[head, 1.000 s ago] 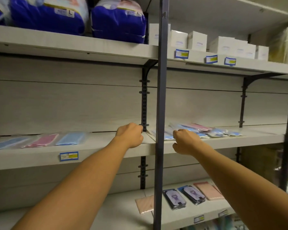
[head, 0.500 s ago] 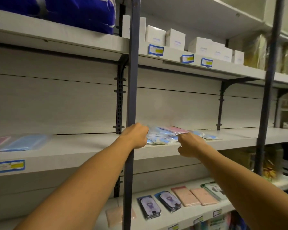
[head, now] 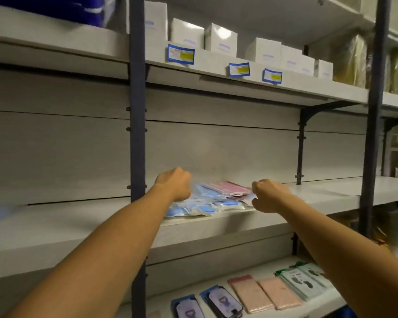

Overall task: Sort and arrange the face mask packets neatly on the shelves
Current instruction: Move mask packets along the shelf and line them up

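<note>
A loose pile of face mask packets (head: 213, 198), blue ones in front and pink ones behind, lies on the middle shelf (head: 216, 228). My left hand (head: 174, 185) sits at the pile's left edge with curled fingers, touching the blue packets. My right hand (head: 270, 196) is at the pile's right edge, its curled fingers pinching the packets' ends. The fingertips of both hands are hidden behind the knuckles.
A dark metal upright (head: 137, 134) stands just left of my left arm, another upright (head: 375, 111) at the right. White boxes (head: 221, 40) line the top shelf. The bottom shelf (head: 317, 306) holds dark, pink and green packets (head: 265, 294).
The view has swung right and closer to the pile. Both hands have moved in on the packets from either side and pushed them together into a tighter heap.
</note>
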A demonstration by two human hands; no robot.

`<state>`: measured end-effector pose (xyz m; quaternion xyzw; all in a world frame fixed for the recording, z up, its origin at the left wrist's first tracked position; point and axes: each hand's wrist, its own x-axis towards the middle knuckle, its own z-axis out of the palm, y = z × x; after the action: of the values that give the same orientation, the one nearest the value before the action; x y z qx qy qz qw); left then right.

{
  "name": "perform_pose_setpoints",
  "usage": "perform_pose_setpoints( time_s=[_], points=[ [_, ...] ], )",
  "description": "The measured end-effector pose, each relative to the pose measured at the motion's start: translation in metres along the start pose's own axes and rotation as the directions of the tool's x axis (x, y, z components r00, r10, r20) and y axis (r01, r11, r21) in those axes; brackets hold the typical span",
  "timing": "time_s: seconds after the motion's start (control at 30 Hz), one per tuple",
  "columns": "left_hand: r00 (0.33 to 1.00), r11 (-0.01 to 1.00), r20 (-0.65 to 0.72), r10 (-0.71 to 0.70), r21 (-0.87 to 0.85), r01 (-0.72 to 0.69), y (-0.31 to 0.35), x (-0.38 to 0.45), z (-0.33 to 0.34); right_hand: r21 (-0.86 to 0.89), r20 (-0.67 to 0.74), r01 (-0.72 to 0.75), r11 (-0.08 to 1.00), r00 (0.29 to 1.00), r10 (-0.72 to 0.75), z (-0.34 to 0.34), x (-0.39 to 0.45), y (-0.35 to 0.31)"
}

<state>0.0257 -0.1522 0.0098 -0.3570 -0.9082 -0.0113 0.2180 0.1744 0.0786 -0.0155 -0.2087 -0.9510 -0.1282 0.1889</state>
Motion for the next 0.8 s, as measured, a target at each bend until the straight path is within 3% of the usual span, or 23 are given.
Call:
perform_pose_setpoints(
  time_s=[0.4, 0.63, 0.8],
  points=[
    [0.975, 0.975, 0.001, -0.221, -0.007, 0.221, 0.036, 0.052, 0.045, 0.059, 0.01, -0.004, 0.998, 1.0, 0.003, 0.034, 0.073, 0.065],
    [0.848, 0.848, 0.013, -0.529, -0.021, 0.53, 0.05, 0.087, 0.05, 0.148, 0.01, 0.039, 0.988, 0.999, -0.041, 0.057, 0.124, 0.078],
    [0.795, 0.79, 0.147, -0.588, -0.106, 0.604, 0.056, 0.105, 0.068, 0.256, 0.016, 0.04, 0.966, 0.999, -0.046, 0.08, 0.145, 0.067]
  ],
)
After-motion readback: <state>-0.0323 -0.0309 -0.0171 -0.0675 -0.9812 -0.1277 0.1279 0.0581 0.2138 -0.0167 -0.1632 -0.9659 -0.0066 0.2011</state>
